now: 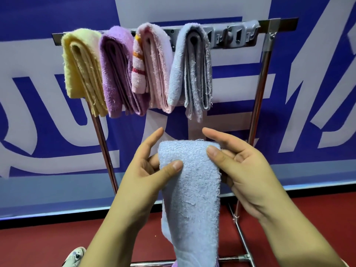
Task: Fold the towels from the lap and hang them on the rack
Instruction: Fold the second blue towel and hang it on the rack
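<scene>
Blue towel (190, 182) between both hands (194, 160)

A single wide-angle view is given, taken from the person's head and aimed forward and slightly down. The two hands, left hand (143, 170) and right hand (242, 170), are seen close under the lens, low in the middle of the picture; the rack (264, 60) is faced square-on just beyond them, with a blue and white wall (38, 112) behind and red floor (48, 241) along the lower edge. Straight lines are bowed toward the edges by the lens.
</scene>
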A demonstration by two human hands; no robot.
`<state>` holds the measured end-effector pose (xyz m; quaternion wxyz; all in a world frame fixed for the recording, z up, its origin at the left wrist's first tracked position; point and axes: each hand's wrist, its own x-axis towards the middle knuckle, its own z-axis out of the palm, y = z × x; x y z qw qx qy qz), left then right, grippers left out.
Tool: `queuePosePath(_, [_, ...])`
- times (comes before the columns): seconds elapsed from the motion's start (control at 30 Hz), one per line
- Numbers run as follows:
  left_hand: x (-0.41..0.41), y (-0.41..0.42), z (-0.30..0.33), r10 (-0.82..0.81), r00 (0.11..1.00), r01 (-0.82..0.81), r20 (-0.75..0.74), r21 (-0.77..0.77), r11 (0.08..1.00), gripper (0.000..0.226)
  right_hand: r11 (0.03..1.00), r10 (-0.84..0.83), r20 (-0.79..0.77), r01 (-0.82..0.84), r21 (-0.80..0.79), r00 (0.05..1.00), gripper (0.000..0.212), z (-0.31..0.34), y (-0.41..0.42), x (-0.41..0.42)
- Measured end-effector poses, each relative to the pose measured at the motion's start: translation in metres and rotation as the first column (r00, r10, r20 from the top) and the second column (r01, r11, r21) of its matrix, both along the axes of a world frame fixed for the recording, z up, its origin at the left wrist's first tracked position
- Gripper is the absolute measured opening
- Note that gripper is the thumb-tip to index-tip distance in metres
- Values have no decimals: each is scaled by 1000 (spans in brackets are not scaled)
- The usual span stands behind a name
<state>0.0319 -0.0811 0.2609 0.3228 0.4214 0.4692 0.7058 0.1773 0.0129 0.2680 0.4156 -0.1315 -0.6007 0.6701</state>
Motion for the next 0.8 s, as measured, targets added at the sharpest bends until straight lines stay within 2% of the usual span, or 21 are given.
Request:
queuePosePath(0.07, [-1, 0, 1, 59, 998, -59, 2, 37, 998, 66, 999, 30, 32, -32, 38, 999, 44, -3, -1, -1])
queuePosePath(0.17, [-2, 1, 4, 79, 997, -79, 11, 57, 995, 63, 988, 97, 117, -109, 105, 988, 41, -6, -4, 1])
queuePosePath(0.3, [-3, 3, 4, 45, 999, -43, -28, 56, 998, 63, 985, 11, 74, -24, 172, 997, 38, 0, -4, 3])
queuePosePath(0.4, [-2, 3, 6, 106, 990, -98, -97, 83, 992, 57, 956, -58, 82, 31, 292, 995, 37, 3, -3, 4])
queuePosePath(0.53, [-6, 2, 10, 181, 949, -155, -260, 118, 981, 54, 910, -87, 86, 44, 412, 992, 31, 4, -1, 4])
queuePosePath(0.63, [-8, 1, 14, 215, 922, -176, -323, 146, 973, 52, 864, -118, 100, 53, 500, 988, 41, 5, 2, 4])
queuePosePath(0.73, [-8, 3, 19, 157, 953, -116, -259, 168, 979, 51, 860, -82, 89, 25, 510, 993, 45, 9, 4, 5])
queuePosePath(0.8, [-7, 5, 21, 111, 974, -76, -197, 176, 981, 50, 903, -9, 29, -4, 429, 1000, 44, 11, 5, 5])
